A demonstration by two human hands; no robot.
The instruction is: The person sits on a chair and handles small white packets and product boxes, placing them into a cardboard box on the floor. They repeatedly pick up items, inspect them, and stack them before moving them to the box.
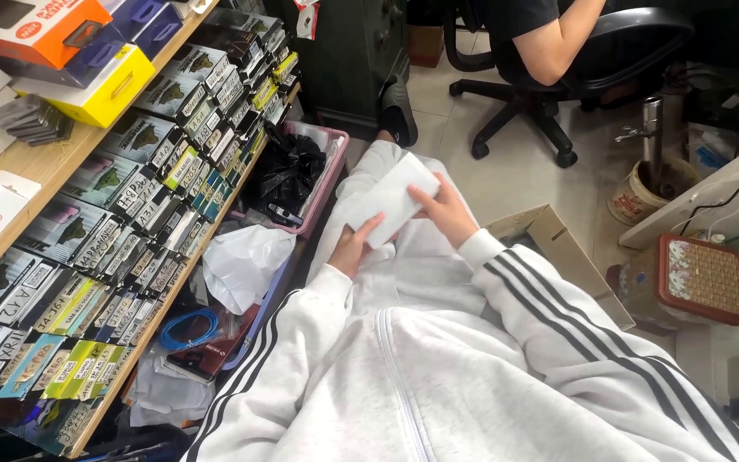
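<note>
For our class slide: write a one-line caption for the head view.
Seated person's left hand and right hand hold a white packet beside shelves of small boxes.

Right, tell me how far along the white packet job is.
Done: rows of small boxes already stand packed along the shelf. In hand: both the left hand and right hand hold one flat white packet over the lap, fingers on its edges. Left: the packet is not on the shelf or in the pink tray; its contents cannot be seen.
</note>
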